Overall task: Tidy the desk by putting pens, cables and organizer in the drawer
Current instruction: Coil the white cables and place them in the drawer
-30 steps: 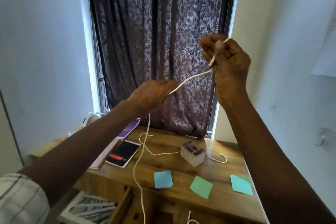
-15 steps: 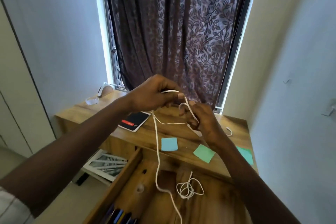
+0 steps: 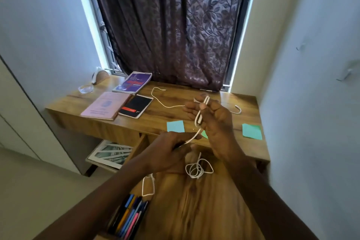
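Wooden desk below dark patterned curtain, between pale walls

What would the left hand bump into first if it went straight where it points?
Probably the right hand, which holds the folded white cable; the left hand points at it, though depth is unclear.

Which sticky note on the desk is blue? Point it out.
The leftmost square blue paper sticky note, near the wooden desk's front edge; both others, farther right, are green.
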